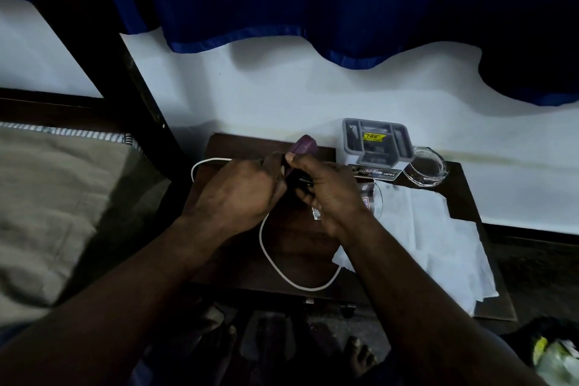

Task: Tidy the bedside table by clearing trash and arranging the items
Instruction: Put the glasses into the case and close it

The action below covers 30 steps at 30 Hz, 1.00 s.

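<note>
Gripping purple device (302, 144): left hand (238, 194), right hand (329, 194) | cable (269, 257) at table (297, 238) edge

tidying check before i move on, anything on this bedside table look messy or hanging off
Yes. The white cable sprawls in loose loops across the table, one loop reaching its front edge. A white paper sheet lies rumpled and hangs over the front edge on the right. The right hand grips a purple item.
</note>
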Motion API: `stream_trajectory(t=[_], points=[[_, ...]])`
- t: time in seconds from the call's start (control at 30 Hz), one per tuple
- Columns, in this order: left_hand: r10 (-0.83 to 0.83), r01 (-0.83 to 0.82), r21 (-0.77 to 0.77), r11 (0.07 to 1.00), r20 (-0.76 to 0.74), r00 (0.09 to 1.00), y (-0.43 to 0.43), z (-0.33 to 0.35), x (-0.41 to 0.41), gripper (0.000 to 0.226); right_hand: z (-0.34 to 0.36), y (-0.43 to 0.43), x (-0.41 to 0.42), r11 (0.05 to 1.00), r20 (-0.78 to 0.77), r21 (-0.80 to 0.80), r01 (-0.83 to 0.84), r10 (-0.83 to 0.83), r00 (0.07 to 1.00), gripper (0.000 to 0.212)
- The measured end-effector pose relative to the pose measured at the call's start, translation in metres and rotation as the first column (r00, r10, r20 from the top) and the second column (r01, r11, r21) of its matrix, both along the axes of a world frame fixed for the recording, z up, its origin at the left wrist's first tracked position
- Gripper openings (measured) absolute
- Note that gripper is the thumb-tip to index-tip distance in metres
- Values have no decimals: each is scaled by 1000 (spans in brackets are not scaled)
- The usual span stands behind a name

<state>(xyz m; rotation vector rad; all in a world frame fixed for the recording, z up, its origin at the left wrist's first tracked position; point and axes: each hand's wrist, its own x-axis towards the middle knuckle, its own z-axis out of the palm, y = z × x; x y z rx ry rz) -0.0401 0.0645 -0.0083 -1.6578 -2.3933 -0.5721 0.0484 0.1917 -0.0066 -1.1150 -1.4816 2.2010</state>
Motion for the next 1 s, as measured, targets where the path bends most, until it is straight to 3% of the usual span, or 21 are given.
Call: stream_trajectory(t=[0.2, 0.3, 0.37, 0.43, 0.5, 0.57, 0.6, 0.63, 0.7, 0.77, 1.0], points=[[28, -28, 62, 998, 6, 1000, 0, 3, 0, 38, -1, 2, -2, 1000, -24, 9, -27, 27, 999, 20], [94, -106, 113, 988, 102, 990, 2, -1, -3, 33, 0, 5, -2, 1000, -40, -7, -15, 15, 999, 12], [124, -167, 160, 973, 248, 961, 4, -3, -10, 30, 0, 9, -2, 1000, -70, -21, -21, 19, 997, 8], [129, -238, 176, 955, 479, 868, 6, -5, -17, 23, -1, 12, -2, 999, -105, -28, -18, 15, 994, 4], [106, -316, 172, 933, 707, 699, 7, -7, -18, 18, -1, 14, -3, 997, -138, -76, 25, -35, 990, 6], [43, -365, 83, 927, 946, 323, 9, -6, -9, 20, -2, 17, -3, 986, -183, -144, 79, -105, 977, 7], [25, -345, 28, 938, 989, 147, 9, -6, -5, 28, -1, 19, -3, 981, -202, -169, 101, -134, 970, 7], [24, -302, -2, 953, 997, 70, 9, -6, -3, 36, -1, 21, -3, 976, -215, -183, 115, -154, 964, 8], [12, -271, 5, 963, 998, 59, 10, -5, -2, 46, 0, 23, -3, 975, -226, -185, 125, -166, 960, 10], [-21, -306, 40, 951, 998, 64, 12, -3, -4, 36, 1, 24, -2, 977, -228, -177, 119, -159, 961, 7], [-114, -542, 92, 836, 994, -6, 9, 0, -11, 35, -3, 23, 4, 990, -227, -141, 13, -45, 973, 12]])
